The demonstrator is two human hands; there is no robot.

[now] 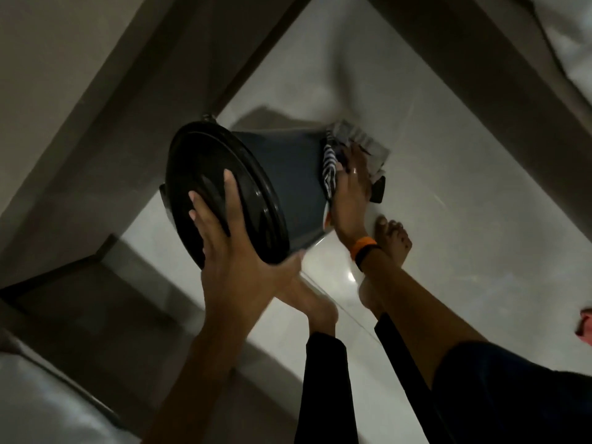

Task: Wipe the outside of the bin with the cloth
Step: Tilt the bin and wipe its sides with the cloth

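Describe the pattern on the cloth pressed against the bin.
The cloth shows dark and white stripes, with a plain grey part behind the right hand; head view.

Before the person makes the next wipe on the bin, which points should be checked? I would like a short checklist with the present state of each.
1. Bin is held steady: ok, tipped on its side, lifted off the floor.
2. Left hand supports the lid end: ok, its fingers spread on the black lid.
3. Cloth is against the bin: ok, the right hand presses it at the base end.
4. Lid is latched shut: cannot tell.
5. Side wall already wiped: cannot tell, the picture is dim and blurred.
6. Bare feet clear of the bin: ok, but directly below.
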